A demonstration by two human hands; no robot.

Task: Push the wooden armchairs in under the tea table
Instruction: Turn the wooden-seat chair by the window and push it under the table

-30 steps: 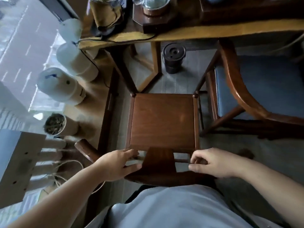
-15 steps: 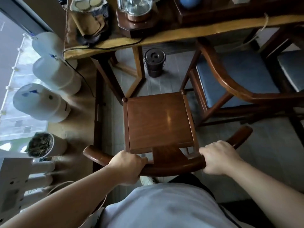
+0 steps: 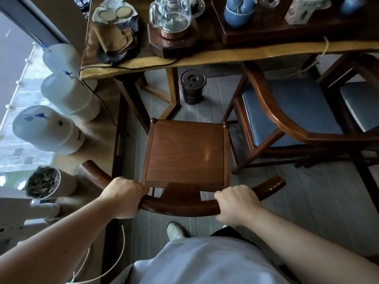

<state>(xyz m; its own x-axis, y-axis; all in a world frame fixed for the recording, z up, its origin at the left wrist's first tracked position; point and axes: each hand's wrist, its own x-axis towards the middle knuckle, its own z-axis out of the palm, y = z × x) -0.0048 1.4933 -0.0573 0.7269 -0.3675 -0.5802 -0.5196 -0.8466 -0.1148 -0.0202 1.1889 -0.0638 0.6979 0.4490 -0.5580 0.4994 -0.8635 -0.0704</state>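
**Both hands on the first chair, push not yet finished**

From the head camera, the only view we have, we look down on our left hand (image 3: pixel 123 198) and right hand (image 3: pixel 238 203), each wrapped tight around the curved back rail of the bare-seated wooden armchair (image 3: pixel 185 152), one on either side of the central back splat. The fingers are curled over the rail, pinching nothing else.

The chair faces the bench (image 3: pixel 205 56), but its seat lies wholly out on the floor; its front corners sit just beside the bench leg (image 3: pixel 133 103) and short of the bench edge. We judge this chair lined up but not yet pushed in. A dark lidded bucket (image 3: pixel 192 87) stands on the floor under the bench, ahead of the seat, and may be in the way if we drive straight forward.

To our right, a second armchair with a blue cushion (image 3: pixel 291 111) stands angled, its front tucked partly below the bench edge but most of its seat in the open. A further cushioned seat (image 3: pixel 361 103) shows at the far right, cut off by the frame. So, as far as we can tell, no chair is fully home and all the pushing remains.
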